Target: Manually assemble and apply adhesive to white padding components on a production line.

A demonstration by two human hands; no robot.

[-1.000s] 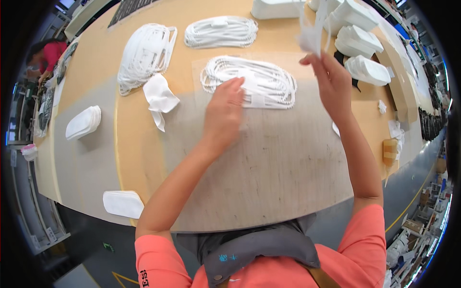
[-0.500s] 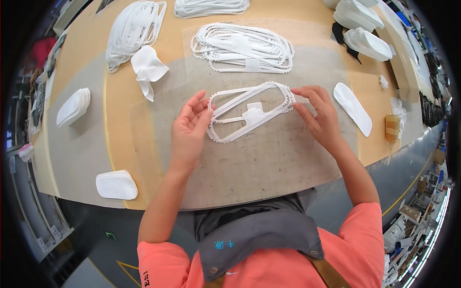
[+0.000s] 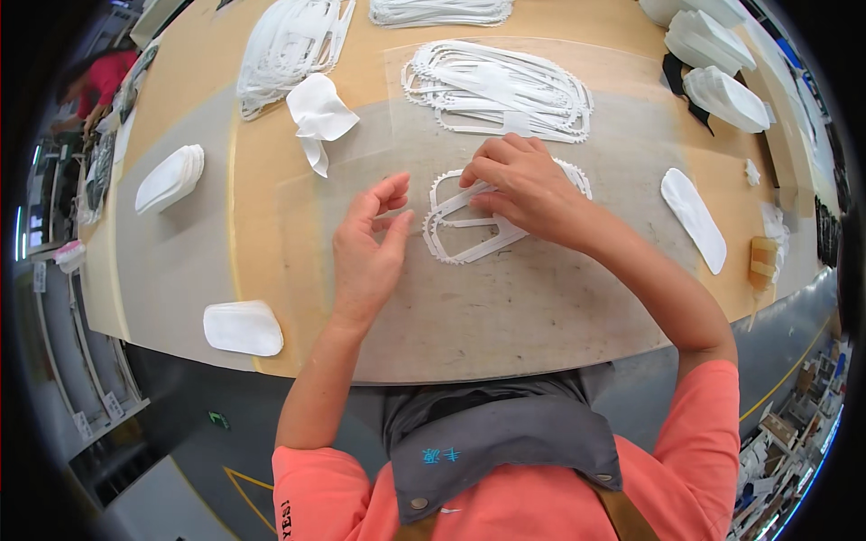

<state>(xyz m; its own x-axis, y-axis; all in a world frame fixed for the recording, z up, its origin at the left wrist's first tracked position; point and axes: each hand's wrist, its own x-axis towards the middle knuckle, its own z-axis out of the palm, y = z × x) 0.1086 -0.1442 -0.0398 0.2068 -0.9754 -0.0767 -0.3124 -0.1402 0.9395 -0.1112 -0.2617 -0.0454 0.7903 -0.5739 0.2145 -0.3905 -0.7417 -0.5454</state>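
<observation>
Fingers of the right hand (image 3: pixel 519 185) curl down and press on a white scalloped-edged frame piece (image 3: pixel 469 225) lying flat on the grey mat (image 3: pixel 541 298), forearm reaching in from the lower right. The left hand (image 3: pixel 368 245) hovers just beside it, fingers loosely parted, holding nothing.
</observation>
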